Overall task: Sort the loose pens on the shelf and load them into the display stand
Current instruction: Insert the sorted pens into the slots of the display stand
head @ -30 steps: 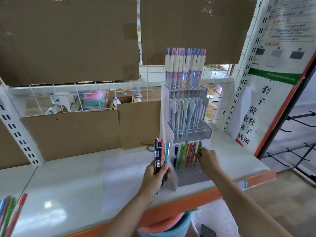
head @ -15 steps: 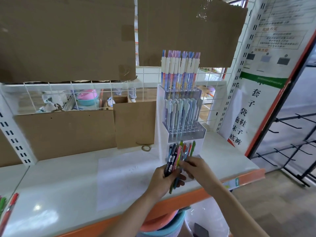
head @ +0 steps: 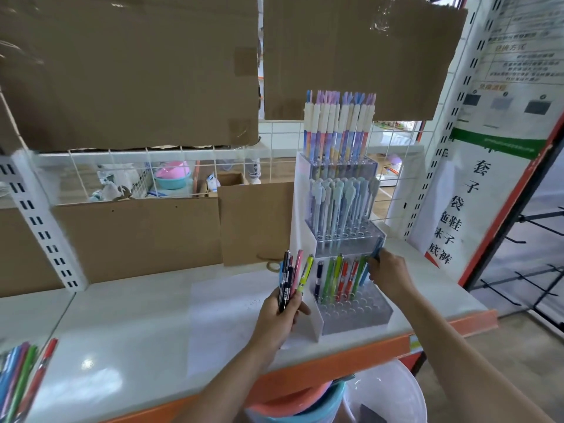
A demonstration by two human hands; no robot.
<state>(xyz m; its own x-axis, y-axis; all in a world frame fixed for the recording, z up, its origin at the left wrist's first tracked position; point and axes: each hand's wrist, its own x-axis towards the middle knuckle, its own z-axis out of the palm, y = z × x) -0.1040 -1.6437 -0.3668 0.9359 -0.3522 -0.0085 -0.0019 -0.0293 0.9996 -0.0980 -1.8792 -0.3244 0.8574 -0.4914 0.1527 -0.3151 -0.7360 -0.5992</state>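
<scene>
At the far left, some loose pens lie on the white shelf. The left hand grips a bundle of pens, fingers curled around it. Beside it stands the display stand. The right hand pinches a blue pen at the lowest tier; I think it should aim straight into a free hole. Cardboard sheets hang behind, and basins sit below.

Display stand at the right end of our shelf

We see the display stand on the shelf, our left hand just left of it with a bunch of pens, our right hand at its lowest tier, loose pens far left.
</scene>
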